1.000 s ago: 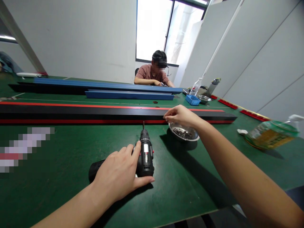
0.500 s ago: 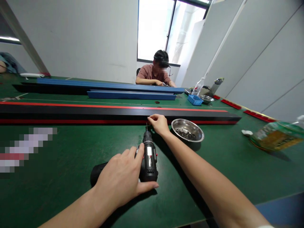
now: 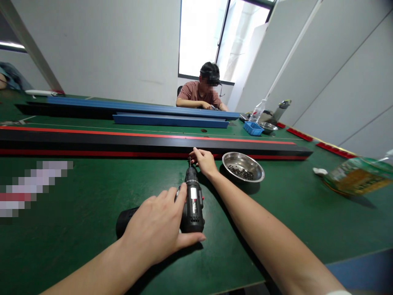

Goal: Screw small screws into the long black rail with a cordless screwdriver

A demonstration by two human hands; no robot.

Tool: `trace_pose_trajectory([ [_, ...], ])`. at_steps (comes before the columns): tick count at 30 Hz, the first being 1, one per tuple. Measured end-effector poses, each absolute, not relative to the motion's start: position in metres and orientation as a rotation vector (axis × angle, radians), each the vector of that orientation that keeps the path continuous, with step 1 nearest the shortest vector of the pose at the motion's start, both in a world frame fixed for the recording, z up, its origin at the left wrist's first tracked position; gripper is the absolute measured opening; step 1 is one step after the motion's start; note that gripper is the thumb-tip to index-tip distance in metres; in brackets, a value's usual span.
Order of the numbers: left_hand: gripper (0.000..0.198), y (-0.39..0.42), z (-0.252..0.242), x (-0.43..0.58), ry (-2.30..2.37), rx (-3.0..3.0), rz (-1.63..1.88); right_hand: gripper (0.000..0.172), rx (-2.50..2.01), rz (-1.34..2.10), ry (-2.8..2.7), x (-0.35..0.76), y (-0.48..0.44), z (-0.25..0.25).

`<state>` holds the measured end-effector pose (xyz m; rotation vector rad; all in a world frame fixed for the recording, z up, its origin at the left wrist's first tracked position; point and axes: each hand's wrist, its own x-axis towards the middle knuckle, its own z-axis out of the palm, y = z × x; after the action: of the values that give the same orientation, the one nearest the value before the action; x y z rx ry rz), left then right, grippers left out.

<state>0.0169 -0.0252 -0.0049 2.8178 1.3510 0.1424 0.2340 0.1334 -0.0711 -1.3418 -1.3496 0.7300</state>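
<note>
My left hand (image 3: pixel 158 227) is wrapped round a black cordless screwdriver (image 3: pixel 192 200) that lies on the green table (image 3: pixel 76 205), its bit pointing at the long black and red rail (image 3: pixel 123 143). My right hand (image 3: pixel 204 161) is pinched at the tip of the bit, right against the rail's near edge, holding something too small to make out. A steel bowl (image 3: pixel 243 166) of small dark screws stands just to the right of that hand.
Blue rails (image 3: pixel 172 119) lie further back. A person in a reddish shirt (image 3: pixel 199 94) sits at the far side. A blue tray (image 3: pixel 252 128), another steel bowl (image 3: pixel 268 128) and bottles (image 3: pixel 258 110) are at the back right. A plastic bottle (image 3: pixel 356 176) lies on its side at the right.
My right hand left the steel bowl and moved left to the screwdriver's bit, fingers pinched. My left hand has stayed on the tool.
</note>
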Motion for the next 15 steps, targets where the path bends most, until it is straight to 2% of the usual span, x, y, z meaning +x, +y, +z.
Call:
trace_pose_trajectory([
  [15,0.099,-0.0259,-0.0067,0.0164,1.350,2.825,0.159,0.053,-1.329,0.755,-1.406,0.2369,0.1349,-0.0740],
])
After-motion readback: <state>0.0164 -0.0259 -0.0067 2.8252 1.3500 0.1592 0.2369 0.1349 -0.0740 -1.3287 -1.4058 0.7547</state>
